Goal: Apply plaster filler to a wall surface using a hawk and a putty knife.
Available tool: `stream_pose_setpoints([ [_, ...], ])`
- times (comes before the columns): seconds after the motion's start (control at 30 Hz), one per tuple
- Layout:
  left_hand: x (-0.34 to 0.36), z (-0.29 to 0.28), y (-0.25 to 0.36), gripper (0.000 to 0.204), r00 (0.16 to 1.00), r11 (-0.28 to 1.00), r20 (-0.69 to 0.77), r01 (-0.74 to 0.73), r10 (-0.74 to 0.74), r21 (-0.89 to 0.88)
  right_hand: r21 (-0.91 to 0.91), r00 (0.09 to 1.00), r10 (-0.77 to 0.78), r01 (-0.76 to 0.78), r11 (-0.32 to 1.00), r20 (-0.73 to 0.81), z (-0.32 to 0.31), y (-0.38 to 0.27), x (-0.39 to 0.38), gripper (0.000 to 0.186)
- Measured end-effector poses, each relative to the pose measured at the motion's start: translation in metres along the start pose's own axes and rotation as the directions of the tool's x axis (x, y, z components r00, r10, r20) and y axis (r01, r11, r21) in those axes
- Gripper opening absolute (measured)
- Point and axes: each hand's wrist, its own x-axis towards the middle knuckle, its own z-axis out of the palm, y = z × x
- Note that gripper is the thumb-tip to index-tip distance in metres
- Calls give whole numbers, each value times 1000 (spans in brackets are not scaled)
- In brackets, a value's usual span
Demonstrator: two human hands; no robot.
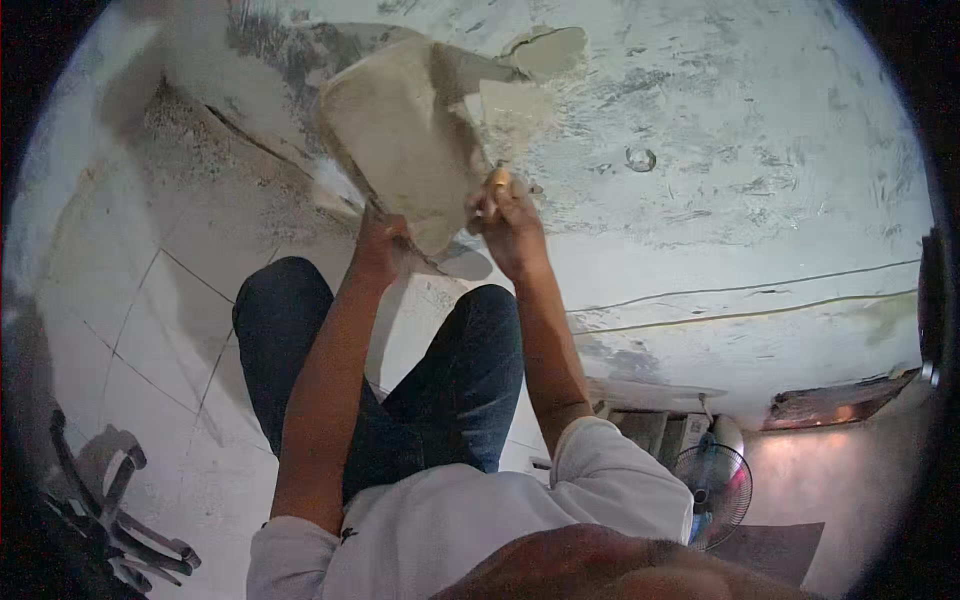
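My left hand grips the near left edge of a large beige pan with rounded corners, fingers closed on its rim. The pan is smeared with pale paste and is held up in front of the wall. At the pan's right edge, my right hand is closed around a putty knife with a yellowish handle end. The knife's blade is hard to make out against the pale wall. A patch of beige putty lies on the wall just beyond the pan.
The blotchy whitish wall has a small round fitting and two thin cables along it. Tiled floor spreads to the left, with a black wheeled chair base. A fan stands at the lower right.
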Motion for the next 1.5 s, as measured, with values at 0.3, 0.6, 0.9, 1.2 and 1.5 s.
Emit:
stream_pose_setpoints([
  [0.3,1,-50,-18,36,996,949,-60,-79,64,-306,-42,996,89,-90,995,-23,18,31,43,23],
  [0.6,-4,-17,-19,25,968,950,-241,-6,-74,-312,-24,989,-73,71,997,-125,47,53,83,26],
  [0.9,-7,-2,-25,31,980,994,-168,-108,104,-16,17,954,-253,259,966,-159,40,34,99,15],
  [1.2,-12,19,-24,31,980,992,-156,-115,121,42,-160,949,-293,273,949,-115,11,20,94,16],
  [1.5,-2,2,-48,49,869,762,111,-479,482,436,-137,963,-248,233,963,-103,-10,-7,94,22],
])
